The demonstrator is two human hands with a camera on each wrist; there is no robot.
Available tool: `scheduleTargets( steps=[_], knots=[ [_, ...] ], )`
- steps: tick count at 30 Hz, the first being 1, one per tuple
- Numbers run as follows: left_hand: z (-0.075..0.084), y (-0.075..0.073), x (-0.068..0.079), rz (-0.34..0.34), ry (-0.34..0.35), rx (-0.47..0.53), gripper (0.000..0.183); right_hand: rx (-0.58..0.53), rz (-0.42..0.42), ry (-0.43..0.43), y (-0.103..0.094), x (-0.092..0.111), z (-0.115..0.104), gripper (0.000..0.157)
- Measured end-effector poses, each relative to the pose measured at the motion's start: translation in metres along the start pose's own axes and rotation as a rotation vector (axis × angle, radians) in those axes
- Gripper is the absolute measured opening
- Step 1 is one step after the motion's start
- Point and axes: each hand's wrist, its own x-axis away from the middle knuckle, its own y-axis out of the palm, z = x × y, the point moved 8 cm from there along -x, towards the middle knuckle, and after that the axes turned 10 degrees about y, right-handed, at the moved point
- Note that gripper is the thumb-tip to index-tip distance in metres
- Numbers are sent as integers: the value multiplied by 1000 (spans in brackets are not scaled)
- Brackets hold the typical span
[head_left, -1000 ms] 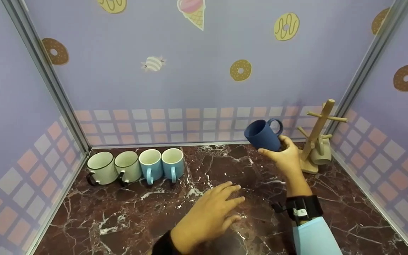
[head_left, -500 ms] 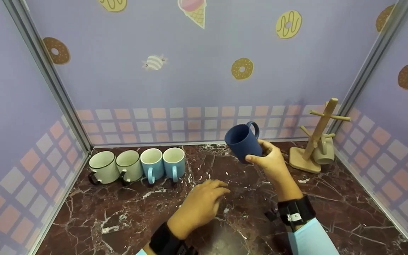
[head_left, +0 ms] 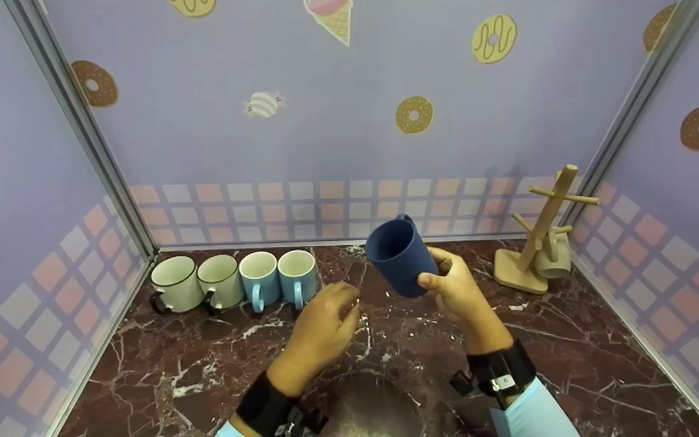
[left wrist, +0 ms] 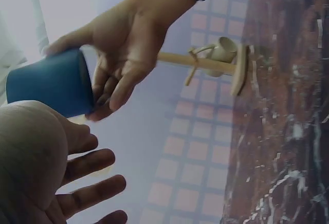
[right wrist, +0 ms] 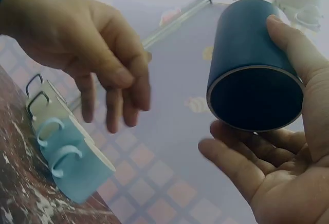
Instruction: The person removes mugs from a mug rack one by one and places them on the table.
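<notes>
A dark blue mug [head_left: 403, 261] hangs above the marble surface, tilted, its mouth towards the left and its handle at the far side. My right hand [head_left: 455, 288] grips it near the base, thumb on the near side. In the right wrist view the underside of the mug [right wrist: 252, 39] faces the camera. My left hand [head_left: 323, 325] is to the left of the mug and apart from it, fingers loosely bent with nothing in them. From the left wrist, the left fingers [left wrist: 92, 160] appear spread below the mug.
At the back left, two white mugs with black handles [head_left: 176, 285] and two light blue mugs [head_left: 297, 279] stand in a row. A wooden mug tree [head_left: 547, 224] at the back right carries a beige mug [head_left: 553, 258]. Patterned walls [head_left: 349, 139] enclose the back and sides.
My right hand has brought the blue mug leftward and nearer, away from the mug tree, turning its handle to the far side. My left hand has moved left, and its fingers are more bent.
</notes>
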Motion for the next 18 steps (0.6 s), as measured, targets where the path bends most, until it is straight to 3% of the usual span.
scheduleTargets(
  steps=[4,10,14,18],
  knots=[
    [-7,-15,-1,153,-26,160,22,-65,-116,28,16,0,8,60],
    [-24,-21,5,330,-188,513,29,-170,-283,80,38,2,24,54],
    [-28,-23,6,371,-247,570,38,-242,-408,74,52,6,31,43],
    [-25,-24,4,349,-211,566,42,-301,-463,115,60,10,39,39]
  ],
)
